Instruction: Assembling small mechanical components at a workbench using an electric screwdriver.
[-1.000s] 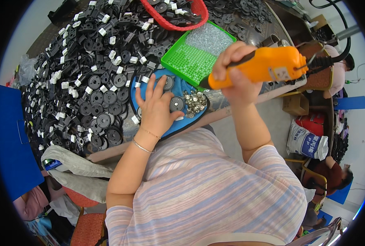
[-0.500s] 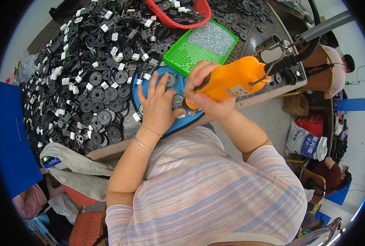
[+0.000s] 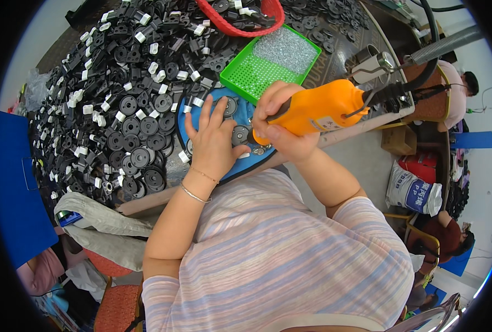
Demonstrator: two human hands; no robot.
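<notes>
My right hand [image 3: 287,119] is wrapped round an orange electric screwdriver [image 3: 326,108], which lies tilted with its nose over a blue fixture plate [image 3: 184,123]. My left hand [image 3: 213,141] rests flat on that plate with its fingers spread. Between the two hands a round grey wheel part [image 3: 240,135] sits on the plate, close to the screwdriver's nose. Another wheel part [image 3: 230,107] lies by my left fingertips. Small metal pieces [image 3: 258,150] show at the plate's near side. The screwdriver's tip is hidden, so contact with a part cannot be made out.
A large heap of black parts with white pieces [image 3: 130,61] covers the left of the table. Beyond the plate stand a green perforated tray [image 3: 251,72] of small screws and a red basket [image 3: 224,27]. A coiled spring [image 3: 445,44] and cable run to the screwdriver from upper right. Other people work at right.
The screwdriver in my right hand has shifted slightly right and away from me, and its spring and cable have moved with it. My left hand stays in place.
</notes>
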